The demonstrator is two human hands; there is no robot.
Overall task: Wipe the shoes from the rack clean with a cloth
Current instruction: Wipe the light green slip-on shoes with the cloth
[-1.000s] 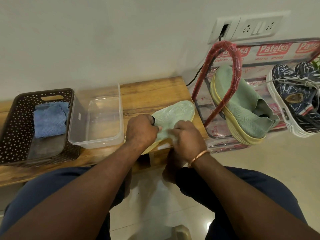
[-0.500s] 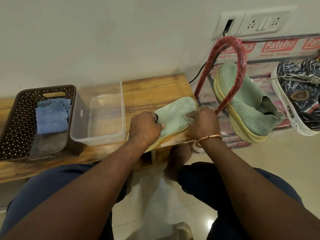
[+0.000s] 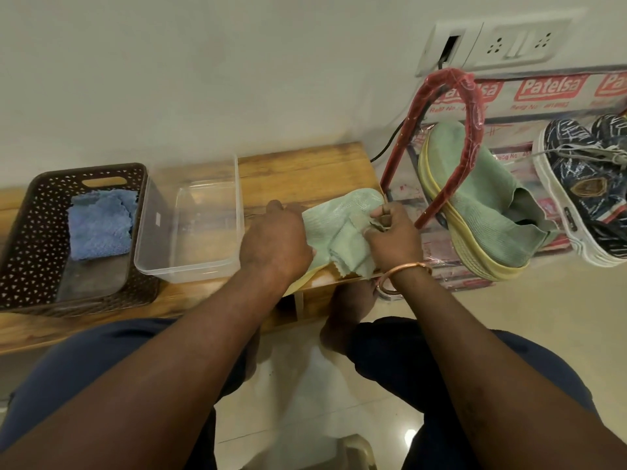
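A person's left hand (image 3: 274,239) clamps over the rear of a pale green knit shoe (image 3: 342,206), fingers curled round it. The right hand (image 3: 393,235), a copper bangle (image 3: 403,269) at its wrist, pinches a bunched green cloth (image 3: 349,252) against the shoe's upper. The shoe lies on its side at the right end of a wooden bench (image 3: 305,167), its yellow sole at the front edge.

The wipe looks to be under way on this first shoe, and that edge is the likeliest trouble: a hard stroke toward the body could drag the shoe off the bench if the left hand loosens. The cloth, held only by a pinch, could slip free mid-stroke.

Just beside the right hand stands the red-framed shoe rack (image 3: 471,106), where the matching green shoe (image 3: 481,205) rests tilted next to a dark patterned sneaker (image 3: 583,188); a wide sweep might knock the frame and tip them.

To the left sit a clear plastic tub (image 3: 186,274) and a brown perforated basket (image 3: 30,232) holding a blue cloth (image 3: 100,225).
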